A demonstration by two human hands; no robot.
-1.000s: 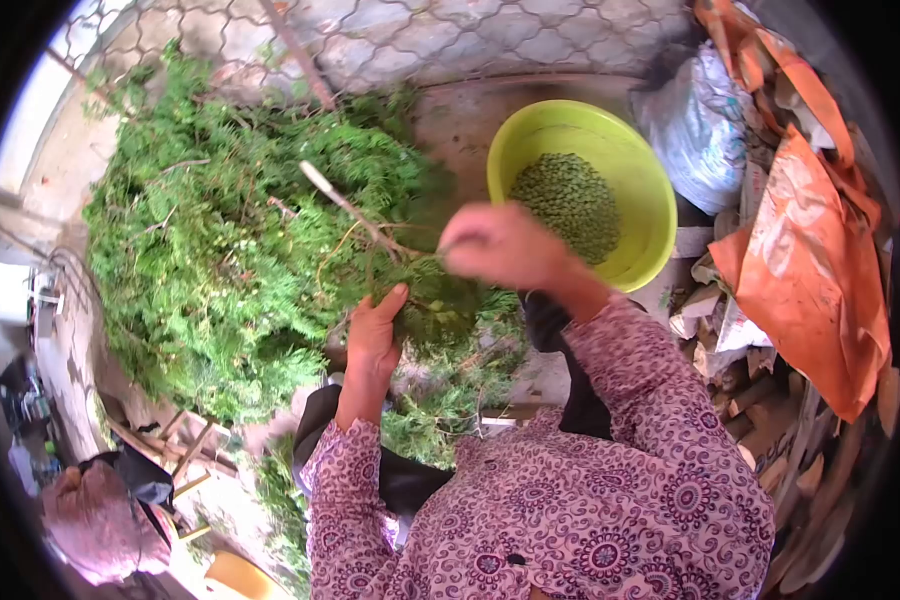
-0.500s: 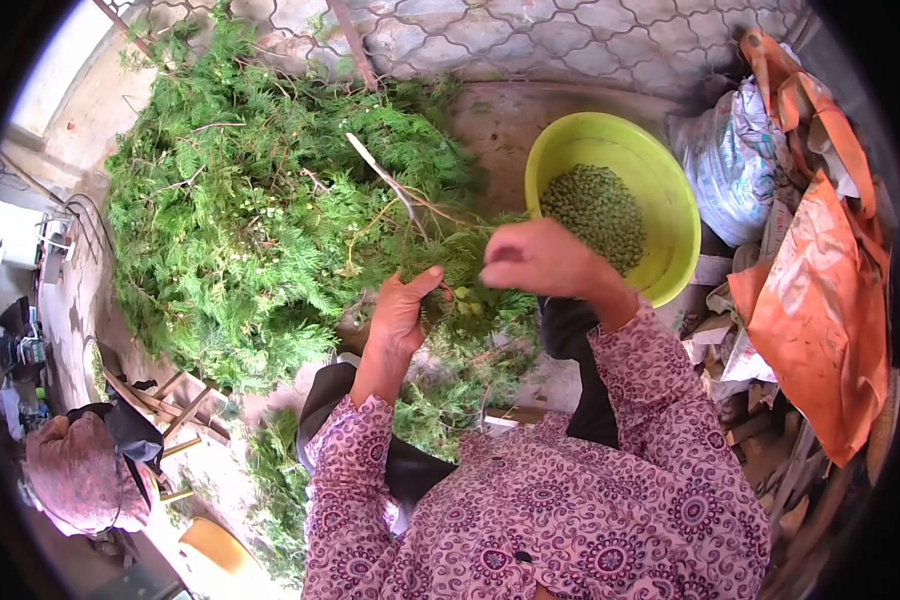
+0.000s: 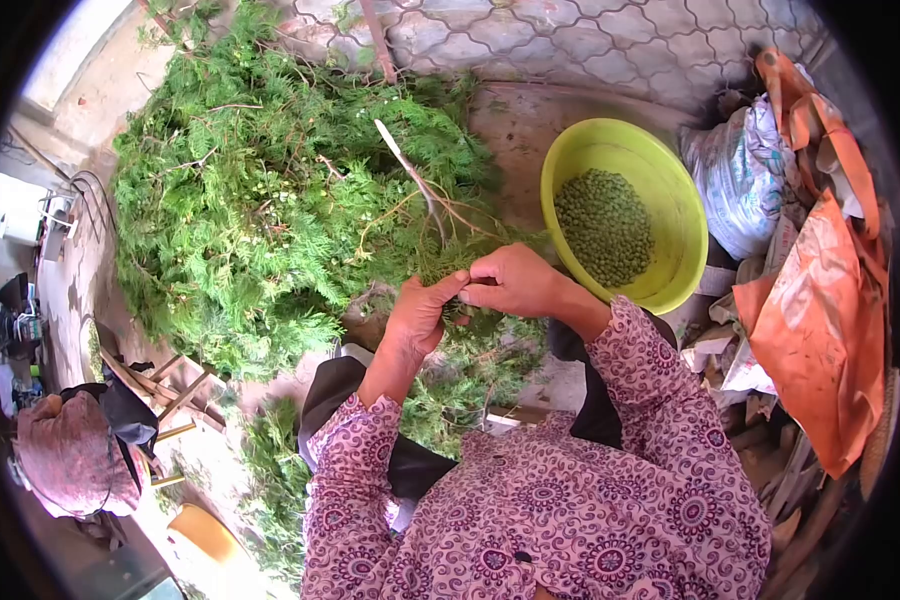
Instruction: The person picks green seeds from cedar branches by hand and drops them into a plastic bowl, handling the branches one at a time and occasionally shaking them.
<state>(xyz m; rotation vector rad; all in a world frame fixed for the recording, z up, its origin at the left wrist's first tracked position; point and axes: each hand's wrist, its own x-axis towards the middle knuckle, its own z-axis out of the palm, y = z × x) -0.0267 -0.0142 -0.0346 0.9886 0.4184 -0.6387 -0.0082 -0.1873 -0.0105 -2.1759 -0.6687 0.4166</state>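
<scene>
My left hand (image 3: pixel 416 322) is closed on a leafy evergreen branch (image 3: pixel 440 262), whose bare stick end (image 3: pixel 398 147) points up and away over the green pile. My right hand (image 3: pixel 518 283) meets it, thumb and forefinger pinched close to the left fingertips. Whatever lies in that pinch is hidden or too small to name. To the right of my hands stands a yellow-green basin (image 3: pixel 683 225) with a heap of small round green cones or berries (image 3: pixel 602 228) in its bottom.
A big pile of cut evergreen branches (image 3: pixel 240 230) covers the ground ahead and left. Wire mesh (image 3: pixel 590 50) runs along the back. At right are a white woven sack (image 3: pixel 738 180) and an orange bag (image 3: pixel 815 340). A yellow container (image 3: pixel 205 533) and a wooden frame (image 3: pixel 175 390) lie at lower left.
My right hand has moved left and down from beside the basin to my left hand, and its fingers now pinch at the branch. The whole view has shifted slightly.
</scene>
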